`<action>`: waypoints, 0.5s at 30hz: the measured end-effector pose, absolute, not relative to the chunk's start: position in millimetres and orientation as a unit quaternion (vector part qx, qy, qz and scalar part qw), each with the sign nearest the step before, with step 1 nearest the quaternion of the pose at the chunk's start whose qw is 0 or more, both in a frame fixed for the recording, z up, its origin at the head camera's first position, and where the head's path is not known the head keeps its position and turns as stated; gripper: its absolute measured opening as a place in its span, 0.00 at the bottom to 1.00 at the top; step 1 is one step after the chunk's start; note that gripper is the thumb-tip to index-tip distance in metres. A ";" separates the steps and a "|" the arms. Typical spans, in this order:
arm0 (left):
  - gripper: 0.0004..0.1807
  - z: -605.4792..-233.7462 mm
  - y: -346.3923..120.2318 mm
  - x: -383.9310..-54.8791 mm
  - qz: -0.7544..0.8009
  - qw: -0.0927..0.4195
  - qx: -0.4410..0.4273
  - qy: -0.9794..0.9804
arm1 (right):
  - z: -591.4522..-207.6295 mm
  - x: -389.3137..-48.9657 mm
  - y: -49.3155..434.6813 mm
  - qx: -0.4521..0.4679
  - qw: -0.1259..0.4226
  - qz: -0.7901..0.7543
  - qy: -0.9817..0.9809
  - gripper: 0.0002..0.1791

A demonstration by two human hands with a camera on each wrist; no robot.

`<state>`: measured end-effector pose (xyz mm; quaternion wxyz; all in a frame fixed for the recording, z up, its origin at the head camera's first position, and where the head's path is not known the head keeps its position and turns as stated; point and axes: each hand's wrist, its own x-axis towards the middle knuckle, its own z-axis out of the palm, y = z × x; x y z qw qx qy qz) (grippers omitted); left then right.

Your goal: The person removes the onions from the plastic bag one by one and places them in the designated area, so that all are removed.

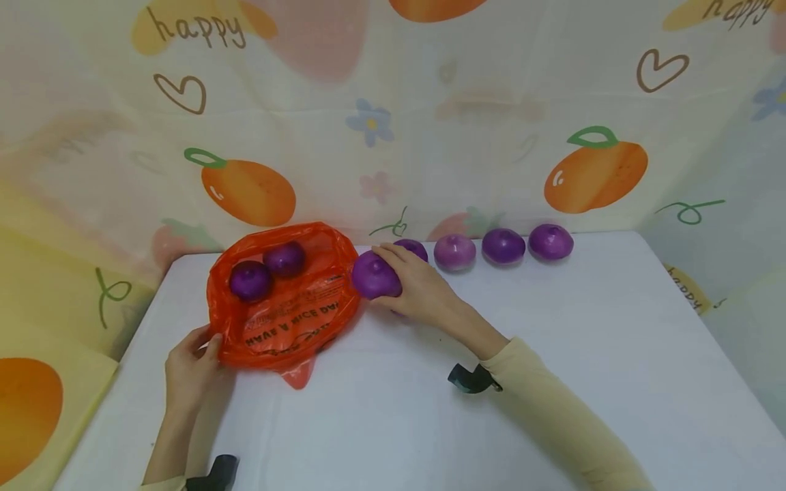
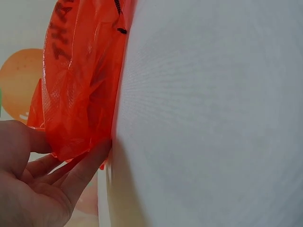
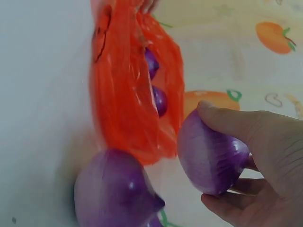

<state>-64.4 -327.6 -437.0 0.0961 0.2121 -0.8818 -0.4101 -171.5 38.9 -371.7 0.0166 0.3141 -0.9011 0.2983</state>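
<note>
My right hand point(image 1: 424, 286) grips a red onion point(image 1: 374, 275) just off the right rim of an orange plastic bag point(image 1: 295, 320). In the right wrist view, the thumb and fingers curl round that onion point(image 3: 210, 153), and another onion point(image 3: 113, 189) sits below it on the table. The bag stands with its mouth wide, and two onions point(image 1: 250, 280) lie inside. At the bag's left front side, my left hand point(image 1: 190, 365) holds the edge. From the left wrist, the thumb and fingers pinch the orange plastic point(image 2: 83, 90).
Several more onions point(image 1: 454, 253) stand in a row along the back of the white table point(image 1: 381, 416), to the right of the bag. A printed cloth point(image 1: 417, 157) hangs directly behind the table. A dark wrist mount point(image 1: 471, 378) is on the right arm.
</note>
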 end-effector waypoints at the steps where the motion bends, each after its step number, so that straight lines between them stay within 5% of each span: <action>1: 0.22 -437.0 -327.6 -64.8 -0.409 0.095 0.211 -0.883 | -371.6 -171.3 43.3 0.311 0.016 0.302 -0.901 0.44; 15: 0.25 -434.0 -328.1 -63.2 -0.418 0.062 0.217 -0.880 | -377.7 -179.8 112.4 0.247 0.000 0.345 -0.905 0.47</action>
